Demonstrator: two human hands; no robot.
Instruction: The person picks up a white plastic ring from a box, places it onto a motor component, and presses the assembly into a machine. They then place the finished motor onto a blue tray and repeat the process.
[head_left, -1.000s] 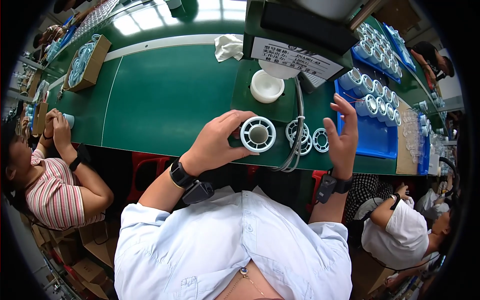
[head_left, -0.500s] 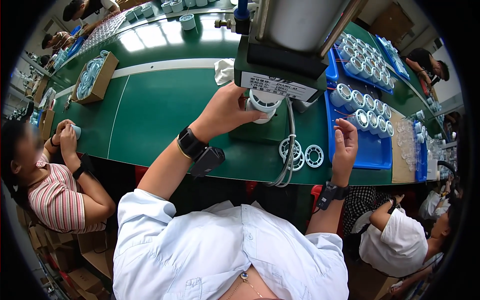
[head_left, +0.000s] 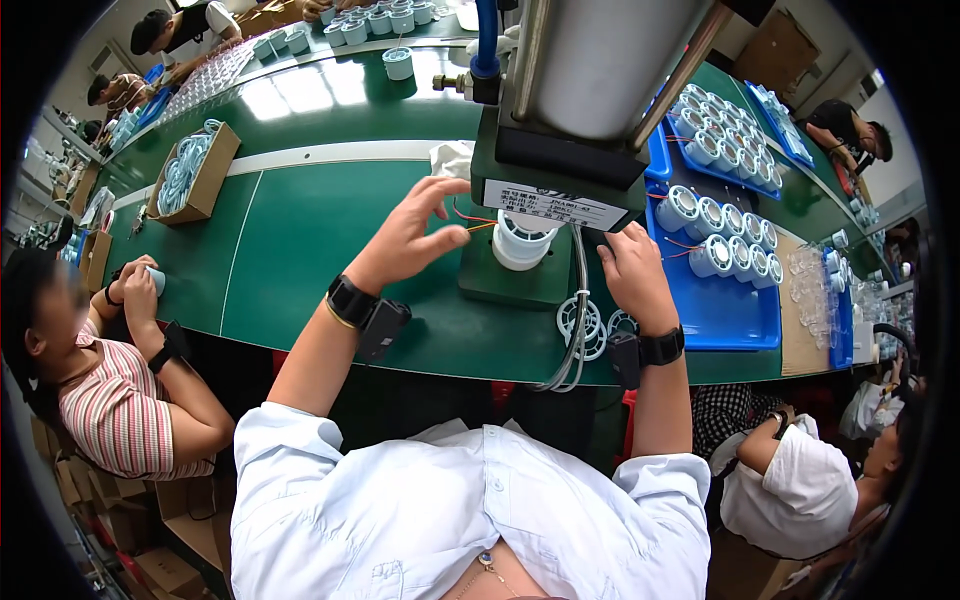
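Note:
A white cylindrical plastic housing (head_left: 520,250) with red and orange wires stands on the green base (head_left: 512,289) of a bench press, beneath its dark green head (head_left: 562,172). My left hand (head_left: 415,235) hovers just left of the housing, fingers and thumb apart, holding nothing. To the right of the press head is my right hand (head_left: 641,277), its fingers stretched up toward the head's lower right edge and its thumb apart. Whether those fingertips touch the press cannot be made out. White slotted rings (head_left: 583,332) lie on the green table beside the grey cables.
A blue tray (head_left: 735,328) with rows of white housings stands to the right, another fuller tray (head_left: 728,143) behind it. A cardboard box of pale cables (head_left: 190,170) sits at left. A co-worker in stripes (head_left: 130,425) sits left, another person (head_left: 790,480) right.
My left hand has let go of the white housing and moved left, opening. My right hand has moved left from the blue tray to the side of the press head.

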